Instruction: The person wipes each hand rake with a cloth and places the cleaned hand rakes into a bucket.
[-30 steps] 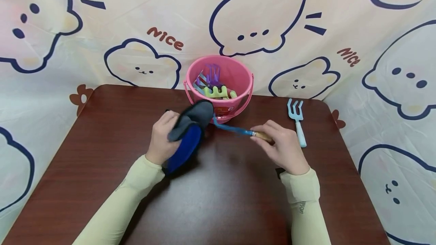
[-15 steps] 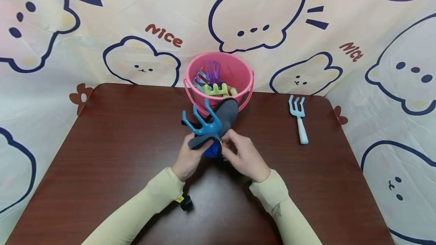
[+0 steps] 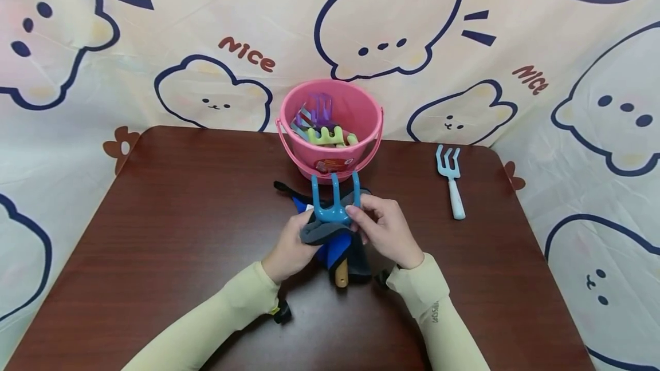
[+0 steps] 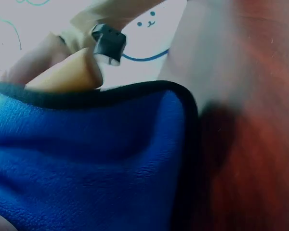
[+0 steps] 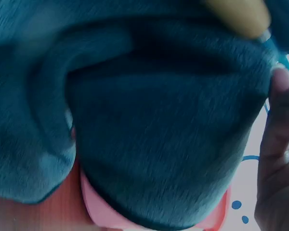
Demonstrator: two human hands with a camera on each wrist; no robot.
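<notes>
A cloth (image 3: 337, 249), plush blue on one side and grey on the other with dark edging, is bunched in my left hand (image 3: 289, 248), whose fingers grip its folds. Within the cloth lies a small blue three-tined hand rake (image 3: 332, 212), tines pointing away from me. Its wooden handle (image 3: 341, 275) pokes out below the folds. My right hand (image 3: 392, 231) pinches the rake near the base of its tines. Blue cloth (image 4: 96, 159) fills much of the left wrist view, the handle's end (image 4: 70, 74) above it. Grey cloth (image 5: 164, 130) covers most of the right wrist view.
Just behind the hands stands a pink bucket (image 3: 304, 153) with purple, green and light-blue toy tools inside. A light-blue hand fork (image 3: 451, 182) lies at the right on the brown table (image 3: 170, 216). Printed fabric (image 3: 289, 16) hangs behind and at both sides.
The right hand has brought the rake leftward to the cloth. The rake has turned so its tines face away, and the right hand has shifted from its handle to the tine base.
</notes>
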